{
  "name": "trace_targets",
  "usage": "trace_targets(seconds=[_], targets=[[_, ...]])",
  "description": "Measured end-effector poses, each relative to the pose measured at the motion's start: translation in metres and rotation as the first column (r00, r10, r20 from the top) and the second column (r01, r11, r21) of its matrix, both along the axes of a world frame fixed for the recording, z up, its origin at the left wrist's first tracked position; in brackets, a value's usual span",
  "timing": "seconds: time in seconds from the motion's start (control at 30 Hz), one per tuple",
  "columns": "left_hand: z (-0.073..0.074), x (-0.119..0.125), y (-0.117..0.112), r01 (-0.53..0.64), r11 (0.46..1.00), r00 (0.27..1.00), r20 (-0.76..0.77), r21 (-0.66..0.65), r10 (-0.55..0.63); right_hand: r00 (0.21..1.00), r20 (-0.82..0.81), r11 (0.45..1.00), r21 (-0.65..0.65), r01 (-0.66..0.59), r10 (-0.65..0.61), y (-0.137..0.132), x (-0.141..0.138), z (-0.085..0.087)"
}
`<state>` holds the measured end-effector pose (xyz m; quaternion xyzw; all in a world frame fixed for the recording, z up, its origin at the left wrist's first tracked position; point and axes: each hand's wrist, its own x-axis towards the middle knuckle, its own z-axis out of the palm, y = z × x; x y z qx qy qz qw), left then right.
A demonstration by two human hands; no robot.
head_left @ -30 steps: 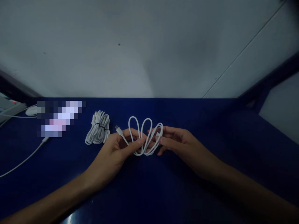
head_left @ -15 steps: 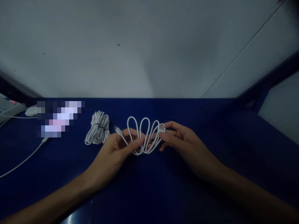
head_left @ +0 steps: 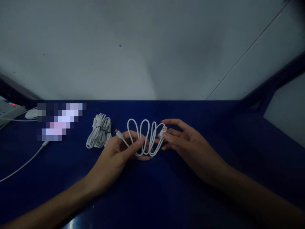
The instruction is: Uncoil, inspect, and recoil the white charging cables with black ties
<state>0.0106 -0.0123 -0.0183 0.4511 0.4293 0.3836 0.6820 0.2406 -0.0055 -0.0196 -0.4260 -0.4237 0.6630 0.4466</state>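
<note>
A white USB cable (head_left: 144, 121), folded into several upright loops, is held between my two hands over the blue table. My left hand (head_left: 119, 149) pinches the lower part of the loops, thumb in front and fingers behind. Past its knuckles the cable's small plug (head_left: 119, 133) sticks out to the upper left. The fingers of my right hand (head_left: 183, 136) close on the wide USB-A plug (head_left: 163, 129) at the right end. Just left of my left hand lies a bundle of white cable (head_left: 100, 132), bound round its middle with a black tie.
On the far left a blurred-out bright object (head_left: 64, 122) has a white cord (head_left: 26, 170) running from it. Behind that are a white plug (head_left: 31, 114) and a power strip (head_left: 11, 109) with a red light. A pale wall (head_left: 143, 63) rises behind the blue table (head_left: 154, 190).
The loops have shifted slightly left and spread a little. My right thumb and fingers have turned the USB-A plug, which now shows more plainly, away from the last loop.
</note>
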Motion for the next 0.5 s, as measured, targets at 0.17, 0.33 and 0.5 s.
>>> trace_targets(seconds=[0.17,0.33,0.5], targets=[[0.0041,0.0013,-0.0008,0.017,0.999,0.999,0.029,-0.051,-0.015,0.996,0.053,0.984,0.159,-0.076,0.068,0.0007,0.0028,-0.0014],[0.0020,0.0006,-0.0012,-0.009,0.998,0.999,0.048,-0.064,0.012,0.979,0.187,0.963,0.239,-0.126,0.082,-0.0027,0.0035,0.0032],[-0.0011,0.0000,-0.0001,-0.033,0.996,0.999,0.040,-0.085,0.036,0.976,0.204,0.972,0.205,-0.119,0.076,-0.0027,0.0021,0.0077]])
